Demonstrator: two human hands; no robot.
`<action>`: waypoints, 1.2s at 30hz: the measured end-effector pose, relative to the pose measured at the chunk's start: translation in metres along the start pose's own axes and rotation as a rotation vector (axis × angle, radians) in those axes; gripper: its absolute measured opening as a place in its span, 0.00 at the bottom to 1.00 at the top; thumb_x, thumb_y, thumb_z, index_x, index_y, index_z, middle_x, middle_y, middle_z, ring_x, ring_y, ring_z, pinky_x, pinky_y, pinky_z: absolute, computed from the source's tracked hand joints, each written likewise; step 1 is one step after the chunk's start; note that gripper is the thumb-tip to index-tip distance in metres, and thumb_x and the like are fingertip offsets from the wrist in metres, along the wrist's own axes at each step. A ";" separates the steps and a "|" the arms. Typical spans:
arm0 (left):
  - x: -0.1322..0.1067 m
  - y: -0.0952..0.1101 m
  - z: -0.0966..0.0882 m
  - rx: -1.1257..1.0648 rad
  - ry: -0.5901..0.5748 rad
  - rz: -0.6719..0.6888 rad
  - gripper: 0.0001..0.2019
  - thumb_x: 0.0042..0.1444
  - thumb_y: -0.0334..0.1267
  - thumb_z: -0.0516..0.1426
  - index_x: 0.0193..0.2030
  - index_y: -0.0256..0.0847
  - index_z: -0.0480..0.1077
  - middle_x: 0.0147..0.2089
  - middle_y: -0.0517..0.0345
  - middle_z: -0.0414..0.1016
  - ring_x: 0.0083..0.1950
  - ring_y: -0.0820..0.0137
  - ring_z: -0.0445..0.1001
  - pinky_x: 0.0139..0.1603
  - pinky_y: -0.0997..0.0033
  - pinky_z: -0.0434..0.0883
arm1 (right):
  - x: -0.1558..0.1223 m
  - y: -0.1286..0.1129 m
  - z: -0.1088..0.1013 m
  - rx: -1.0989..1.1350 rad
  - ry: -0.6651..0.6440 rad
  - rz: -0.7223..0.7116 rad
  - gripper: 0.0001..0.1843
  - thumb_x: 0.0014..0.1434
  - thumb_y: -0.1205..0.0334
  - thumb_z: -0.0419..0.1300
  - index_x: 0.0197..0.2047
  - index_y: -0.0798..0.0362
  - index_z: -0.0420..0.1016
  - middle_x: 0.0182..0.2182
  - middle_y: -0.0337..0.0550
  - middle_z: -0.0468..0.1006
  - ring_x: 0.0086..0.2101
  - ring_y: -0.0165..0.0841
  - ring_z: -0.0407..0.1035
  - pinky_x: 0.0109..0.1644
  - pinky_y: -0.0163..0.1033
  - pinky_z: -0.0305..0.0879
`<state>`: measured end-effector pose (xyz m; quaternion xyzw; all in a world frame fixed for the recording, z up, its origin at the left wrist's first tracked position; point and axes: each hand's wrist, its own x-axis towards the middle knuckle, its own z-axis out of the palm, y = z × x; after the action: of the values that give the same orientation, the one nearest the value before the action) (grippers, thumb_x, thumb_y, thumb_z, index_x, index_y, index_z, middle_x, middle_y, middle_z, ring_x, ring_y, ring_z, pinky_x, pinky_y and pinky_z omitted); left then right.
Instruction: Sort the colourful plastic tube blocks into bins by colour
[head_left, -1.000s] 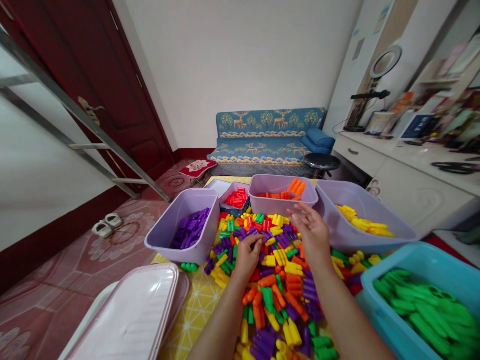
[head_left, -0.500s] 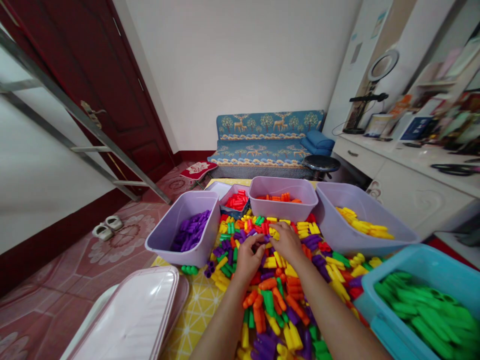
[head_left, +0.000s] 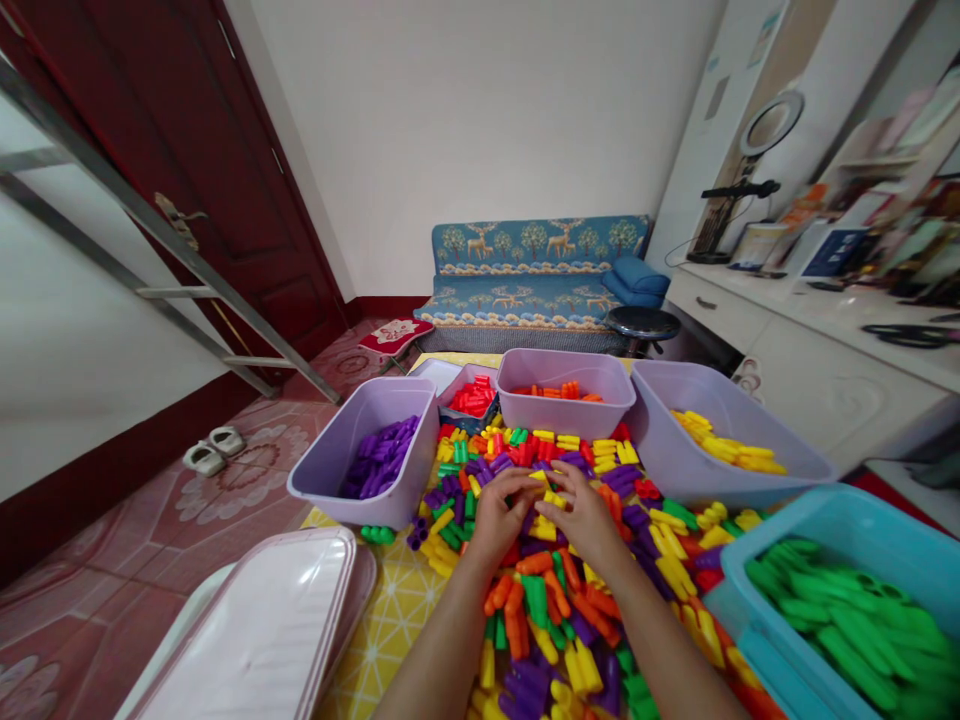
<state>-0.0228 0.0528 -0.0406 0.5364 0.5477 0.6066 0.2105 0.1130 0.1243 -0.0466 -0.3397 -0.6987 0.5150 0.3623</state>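
Over a spread of mixed coloured plastic pieces, my two hands face each other with fingertips close together. My left hand is curled, its fingers bent toward the thumb; what they pinch is too small to make out. The thumb and fingers of my right hand curve around a yellow plastic piece. Orange, green, purple, red and yellow tube-like pieces lie under and around both hands, some joined in rows.
Lilac bins hold purple pieces, orange pieces and yellow pieces. A small tray holds red pieces; a turquoise bin holds green ones. Pale lids lie at left. Behind are a blue sofa and a stool.
My right hand has drawn back slightly toward me from the yellow pieces, and its fingers have turned toward my left hand. The left hand has moved little.
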 end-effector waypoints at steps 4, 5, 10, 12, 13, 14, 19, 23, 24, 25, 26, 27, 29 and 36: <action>0.000 -0.011 0.001 0.042 0.165 -0.073 0.11 0.56 0.29 0.53 0.41 0.39 0.76 0.42 0.52 0.78 0.46 0.65 0.75 0.50 0.64 0.69 | -0.011 -0.010 -0.012 -0.286 0.013 -0.051 0.19 0.46 0.66 0.62 0.44 0.53 0.75 0.54 0.54 0.71 0.51 0.42 0.70 0.55 0.48 0.65; 0.000 -0.013 0.001 0.040 0.188 -0.092 0.12 0.56 0.30 0.53 0.43 0.39 0.75 0.43 0.51 0.78 0.46 0.64 0.75 0.50 0.64 0.69 | -0.013 -0.015 -0.015 -0.375 0.027 -0.075 0.14 0.45 0.67 0.63 0.39 0.53 0.78 0.54 0.53 0.72 0.51 0.42 0.70 0.57 0.48 0.63; -0.001 -0.013 0.001 0.020 0.165 -0.169 0.14 0.59 0.36 0.52 0.49 0.38 0.71 0.43 0.51 0.78 0.43 0.65 0.75 0.44 0.67 0.70 | -0.024 -0.032 -0.031 -0.630 -0.031 -0.086 0.07 0.50 0.65 0.60 0.33 0.49 0.80 0.40 0.46 0.79 0.43 0.41 0.74 0.49 0.45 0.68; -0.001 -0.010 0.001 0.023 0.144 -0.191 0.14 0.59 0.36 0.53 0.49 0.37 0.71 0.43 0.51 0.78 0.43 0.65 0.75 0.45 0.67 0.70 | -0.025 -0.033 -0.040 -0.676 -0.035 -0.038 0.08 0.51 0.62 0.61 0.35 0.47 0.80 0.36 0.44 0.81 0.40 0.42 0.75 0.46 0.46 0.68; -0.001 -0.008 0.002 0.024 0.136 -0.199 0.14 0.59 0.36 0.53 0.49 0.37 0.72 0.43 0.50 0.78 0.43 0.65 0.75 0.45 0.67 0.70 | -0.025 -0.033 -0.045 -0.675 -0.030 -0.017 0.08 0.50 0.60 0.62 0.35 0.46 0.81 0.35 0.44 0.82 0.39 0.43 0.75 0.46 0.47 0.68; -0.001 -0.007 0.002 0.029 0.132 -0.205 0.14 0.58 0.36 0.53 0.49 0.36 0.72 0.43 0.50 0.78 0.43 0.65 0.75 0.45 0.67 0.70 | -0.024 -0.032 -0.049 -0.649 -0.029 -0.001 0.07 0.49 0.59 0.64 0.34 0.46 0.81 0.34 0.44 0.82 0.38 0.44 0.76 0.46 0.48 0.68; -0.001 -0.008 0.001 0.071 0.123 -0.224 0.14 0.57 0.36 0.54 0.48 0.35 0.73 0.41 0.50 0.78 0.41 0.65 0.75 0.43 0.67 0.70 | -0.009 -0.047 -0.065 0.048 0.312 -0.014 0.16 0.48 0.50 0.67 0.37 0.50 0.79 0.35 0.42 0.81 0.36 0.38 0.76 0.44 0.46 0.71; -0.001 -0.010 0.000 0.079 0.131 -0.216 0.14 0.57 0.37 0.54 0.49 0.36 0.73 0.42 0.50 0.79 0.42 0.65 0.75 0.44 0.67 0.70 | 0.002 -0.062 -0.063 0.787 0.678 -0.085 0.23 0.52 0.41 0.62 0.42 0.50 0.73 0.41 0.42 0.79 0.43 0.32 0.75 0.49 0.41 0.71; -0.001 -0.010 0.000 0.082 0.133 -0.218 0.15 0.57 0.37 0.54 0.49 0.36 0.72 0.42 0.50 0.79 0.41 0.65 0.75 0.43 0.67 0.70 | 0.002 -0.061 -0.060 0.844 0.659 -0.055 0.23 0.51 0.41 0.62 0.41 0.51 0.73 0.41 0.43 0.79 0.43 0.32 0.74 0.49 0.40 0.71; -0.001 -0.010 0.000 0.085 0.135 -0.223 0.15 0.57 0.37 0.54 0.49 0.36 0.72 0.42 0.50 0.79 0.41 0.65 0.75 0.43 0.67 0.70 | 0.001 -0.057 -0.056 0.842 0.627 -0.009 0.22 0.50 0.42 0.64 0.40 0.51 0.73 0.40 0.43 0.79 0.43 0.32 0.74 0.48 0.40 0.71; -0.001 -0.010 0.000 0.086 0.135 -0.225 0.15 0.57 0.37 0.54 0.49 0.36 0.72 0.42 0.50 0.79 0.41 0.65 0.75 0.43 0.67 0.70 | -0.001 -0.051 -0.051 0.789 0.594 0.039 0.22 0.49 0.44 0.65 0.41 0.51 0.74 0.40 0.43 0.80 0.42 0.33 0.75 0.46 0.40 0.72; -0.001 -0.010 0.001 0.084 0.136 -0.225 0.15 0.57 0.37 0.54 0.49 0.36 0.73 0.43 0.50 0.79 0.41 0.65 0.75 0.43 0.67 0.70 | -0.004 -0.043 -0.046 0.694 0.557 0.087 0.22 0.49 0.45 0.65 0.42 0.51 0.74 0.39 0.43 0.80 0.40 0.35 0.75 0.43 0.40 0.73; -0.001 -0.011 0.001 0.073 0.141 -0.214 0.14 0.57 0.37 0.55 0.48 0.36 0.73 0.43 0.50 0.79 0.42 0.65 0.76 0.44 0.67 0.70 | -0.011 -0.026 -0.036 0.447 0.453 0.151 0.22 0.50 0.45 0.64 0.42 0.52 0.75 0.38 0.45 0.80 0.39 0.38 0.75 0.38 0.40 0.72; -0.001 -0.011 0.003 0.045 0.143 -0.193 0.14 0.55 0.33 0.57 0.48 0.36 0.74 0.44 0.50 0.79 0.42 0.64 0.76 0.45 0.66 0.71 | -0.015 -0.004 -0.014 -0.160 0.126 0.065 0.21 0.54 0.49 0.59 0.46 0.52 0.75 0.39 0.48 0.80 0.37 0.39 0.74 0.40 0.42 0.70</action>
<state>-0.0234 0.0566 -0.0511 0.4412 0.6239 0.6077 0.2163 0.1321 0.1171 -0.0418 -0.4218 -0.7020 0.4467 0.3602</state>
